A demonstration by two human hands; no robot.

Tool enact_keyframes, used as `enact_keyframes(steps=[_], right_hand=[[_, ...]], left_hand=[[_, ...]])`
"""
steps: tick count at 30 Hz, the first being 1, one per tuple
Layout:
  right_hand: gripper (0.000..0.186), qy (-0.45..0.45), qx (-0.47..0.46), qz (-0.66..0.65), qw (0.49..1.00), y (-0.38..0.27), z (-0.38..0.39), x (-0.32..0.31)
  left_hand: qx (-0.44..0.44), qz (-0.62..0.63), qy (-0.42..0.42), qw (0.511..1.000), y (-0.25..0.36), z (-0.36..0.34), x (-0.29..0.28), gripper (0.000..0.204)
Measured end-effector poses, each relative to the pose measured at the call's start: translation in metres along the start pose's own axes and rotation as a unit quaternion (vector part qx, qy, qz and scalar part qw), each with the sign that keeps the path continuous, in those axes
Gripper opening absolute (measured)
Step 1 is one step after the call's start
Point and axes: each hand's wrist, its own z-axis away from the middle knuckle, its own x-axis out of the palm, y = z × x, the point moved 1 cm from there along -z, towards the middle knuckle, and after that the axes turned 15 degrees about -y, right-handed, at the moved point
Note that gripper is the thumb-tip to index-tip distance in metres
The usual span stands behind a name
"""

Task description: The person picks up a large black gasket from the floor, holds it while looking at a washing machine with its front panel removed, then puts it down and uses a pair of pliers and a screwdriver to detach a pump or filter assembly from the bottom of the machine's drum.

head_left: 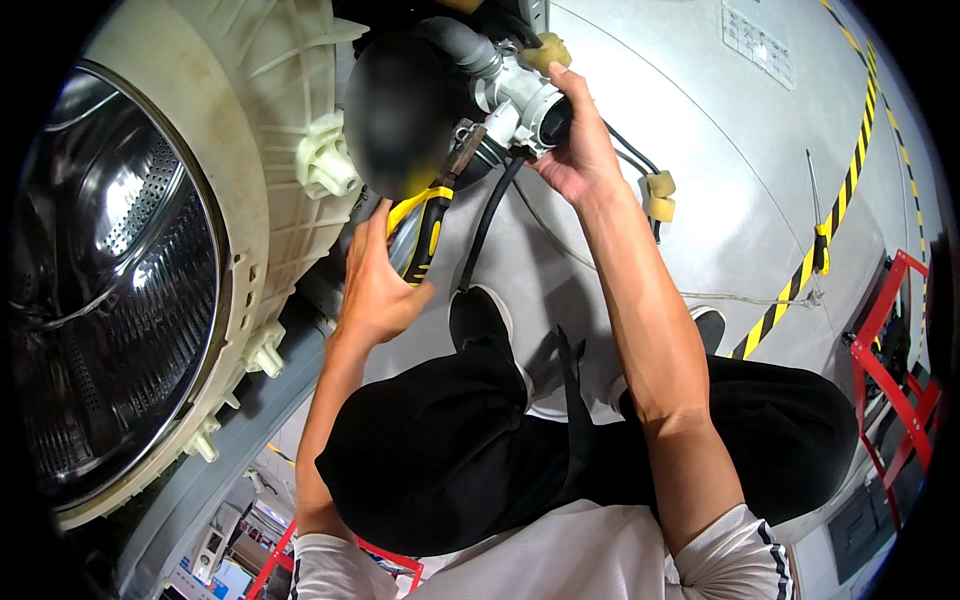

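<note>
My left hand is closed round the yellow-and-black handles of a pair of pliers. The pliers' jaws point up and away, close to a dark ribbed hose at the pump's stub; whether they grip a clamp there I cannot tell. My right hand holds a light grey plastic pump housing with a black round end. A grey corrugated hose joins the housing's far side. Left of the pump, a dark rounded shape is blurred.
At left stands a washing-machine tub with a steel drum. A black hose and cables hang near my foot. On the floor lie a screwdriver, yellow-black tape and foam pieces. A red metal frame stands at right.
</note>
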Motion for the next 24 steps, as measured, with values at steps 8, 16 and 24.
enact_keyframes(steps=[8,16,24], right_hand=[[0.046,-0.012,0.019,0.019,1.0,0.001,-0.002,-0.004],[0.053,-0.021,0.032,0.05,0.998,0.0,-0.004,-0.012],[0.042,0.002,0.0,0.014,1.0,0.0,-0.002,-0.002]], left_hand=[[-0.01,0.0,0.01,1.0,0.003,0.002,0.007,0.097],[-0.041,-0.006,-0.007,0.999,0.013,0.001,-0.002,0.092],[-0.01,0.004,-0.018,1.0,0.002,0.0,-0.009,0.088]])
